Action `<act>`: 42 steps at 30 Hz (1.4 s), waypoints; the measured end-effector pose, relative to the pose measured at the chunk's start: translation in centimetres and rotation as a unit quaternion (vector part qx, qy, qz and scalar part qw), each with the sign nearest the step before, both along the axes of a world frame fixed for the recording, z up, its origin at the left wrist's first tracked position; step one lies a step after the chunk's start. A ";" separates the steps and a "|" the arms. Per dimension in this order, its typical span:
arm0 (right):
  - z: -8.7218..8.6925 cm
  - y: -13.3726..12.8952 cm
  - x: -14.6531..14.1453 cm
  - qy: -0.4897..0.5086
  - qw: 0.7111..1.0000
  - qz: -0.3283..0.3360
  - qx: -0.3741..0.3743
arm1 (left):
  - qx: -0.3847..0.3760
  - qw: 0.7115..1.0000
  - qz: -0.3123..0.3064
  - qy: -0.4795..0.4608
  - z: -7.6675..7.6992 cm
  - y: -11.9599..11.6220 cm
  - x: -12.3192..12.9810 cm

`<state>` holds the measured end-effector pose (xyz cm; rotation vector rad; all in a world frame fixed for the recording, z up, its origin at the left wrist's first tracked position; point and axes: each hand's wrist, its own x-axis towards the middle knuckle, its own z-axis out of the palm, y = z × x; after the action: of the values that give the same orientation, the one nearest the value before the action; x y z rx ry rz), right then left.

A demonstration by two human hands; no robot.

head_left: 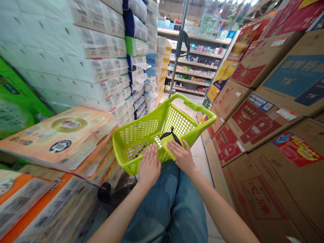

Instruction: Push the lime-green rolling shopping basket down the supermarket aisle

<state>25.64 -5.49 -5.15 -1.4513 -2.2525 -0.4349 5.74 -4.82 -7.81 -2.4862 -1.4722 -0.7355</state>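
pale floor tiles (199, 152) run between stacked cartons (265, 131) and wrapped packs (101, 44).

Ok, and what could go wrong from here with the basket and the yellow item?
The yellow item is at the near side of the basket, under the right hand, so it might slip out over the rim. The left hand looks flat, not wrapped around the rim, so the basket may tip. If it swings left, it could bump the orange packs.

glossy green plastic basket (138, 126); matt brown cardboard boxes (253, 189).
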 end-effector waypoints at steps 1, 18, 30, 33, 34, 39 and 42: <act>0.9 0.2 2.3 -0.007 1.000 -0.022 0.005 | 0.000 1.000 -0.001 -0.001 0.0 0.0 0.0; -2.3 0.1 -6.1 0.085 0.994 -0.063 0.038 | -0.007 1.000 0.005 0.000 0.0 -0.1 0.1; 4.8 1.9 12.1 0.078 0.972 -0.212 0.069 | 0.004 1.000 -0.001 -0.004 -0.1 0.0 0.2; 4.0 1.8 9.8 0.115 0.960 -0.242 0.078 | 0.007 1.000 0.002 -0.007 -0.1 0.0 0.2; 3.3 1.7 8.1 0.120 0.961 -0.235 0.078 | 0.008 1.000 0.003 -0.006 -0.1 0.0 0.3; -1.0 -0.1 -2.7 0.100 0.984 -0.138 0.045 | -0.004 1.000 0.011 0.002 0.0 -0.1 0.3; -2.1 -1.0 -5.7 0.100 0.993 -0.064 0.015 | -0.007 1.000 0.008 0.007 0.2 -0.1 0.2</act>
<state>19.94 -6.47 -7.27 -1.5558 -1.9980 -0.3438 5.94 -4.89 -7.65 -2.4828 -1.4950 -0.7063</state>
